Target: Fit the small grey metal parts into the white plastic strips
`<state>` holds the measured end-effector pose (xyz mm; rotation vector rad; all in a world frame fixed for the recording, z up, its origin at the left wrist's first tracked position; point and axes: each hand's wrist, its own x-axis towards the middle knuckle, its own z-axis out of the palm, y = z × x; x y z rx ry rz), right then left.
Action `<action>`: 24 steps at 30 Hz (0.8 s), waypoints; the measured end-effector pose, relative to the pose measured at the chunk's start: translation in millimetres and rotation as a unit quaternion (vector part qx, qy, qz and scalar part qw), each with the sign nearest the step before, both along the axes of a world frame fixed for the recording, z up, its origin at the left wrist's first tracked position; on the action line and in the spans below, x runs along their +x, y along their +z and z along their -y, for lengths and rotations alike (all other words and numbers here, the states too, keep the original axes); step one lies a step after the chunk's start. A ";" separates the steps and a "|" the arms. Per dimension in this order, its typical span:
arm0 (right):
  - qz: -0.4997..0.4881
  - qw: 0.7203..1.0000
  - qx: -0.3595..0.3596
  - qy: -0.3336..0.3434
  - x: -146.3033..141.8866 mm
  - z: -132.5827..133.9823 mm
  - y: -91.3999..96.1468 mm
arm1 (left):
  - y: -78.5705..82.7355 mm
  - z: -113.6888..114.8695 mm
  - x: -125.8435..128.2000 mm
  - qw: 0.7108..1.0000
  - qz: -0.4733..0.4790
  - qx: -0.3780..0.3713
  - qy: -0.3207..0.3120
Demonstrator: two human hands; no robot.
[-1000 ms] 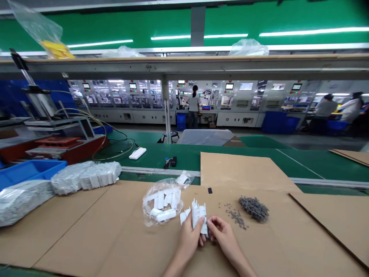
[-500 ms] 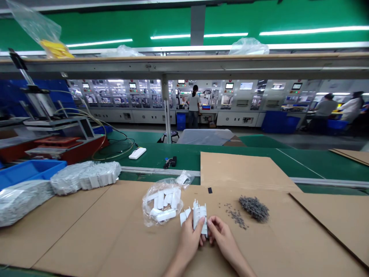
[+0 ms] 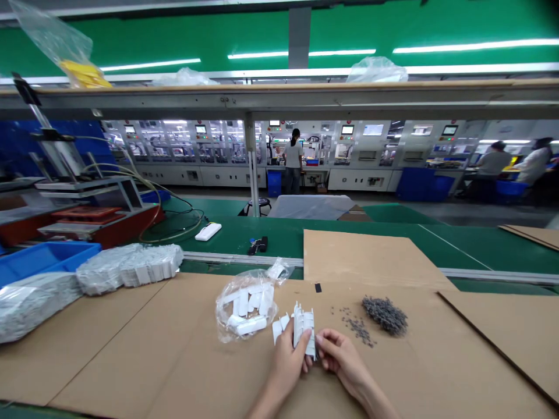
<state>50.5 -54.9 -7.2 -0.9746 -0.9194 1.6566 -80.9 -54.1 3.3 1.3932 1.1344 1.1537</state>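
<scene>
My left hand (image 3: 286,358) is closed around white plastic parts (image 3: 304,327), held upright with the thumb across their front. Close to their right edge is my right hand (image 3: 343,355), its thumb and index finger pinched together. Whatever lies between those fingertips is too small or hidden to make out. Another white piece (image 3: 280,329) shows just left of the left hand's fingers. To the right lies a heap of small grey pieces (image 3: 384,316), with loose grey pieces (image 3: 360,330) scattered beside it. A clear bag of white parts (image 3: 247,307) rests left of my hands.
Cardboard (image 3: 131,355) covers the bench. Bagged white parts (image 3: 151,265) and a blue bin (image 3: 52,256) stand at left, near a press (image 3: 82,186). Keys (image 3: 257,245) and a white box (image 3: 208,231) lie farther back. Across the aisle a person (image 3: 293,160) stands at machines.
My right hand has shifted slightly right and tilted, its fingers curling closer together. The white parts in my left hand have moved slightly right and down.
</scene>
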 end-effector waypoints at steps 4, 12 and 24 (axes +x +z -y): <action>-0.021 1.000 0.010 0.000 -0.6 1.3 -0.9 | 0.5 0.7 0.1 1.000 0.008 0.001 -0.004; -0.001 1.000 0.000 -0.015 -3.8 -0.9 -1.8 | -0.4 0.8 1.6 0.999 0.014 -0.008 -0.030; 0.500 0.819 0.211 -0.187 22.8 -19.4 7.1 | 15.8 -6.2 -20.2 0.976 -0.186 0.074 0.083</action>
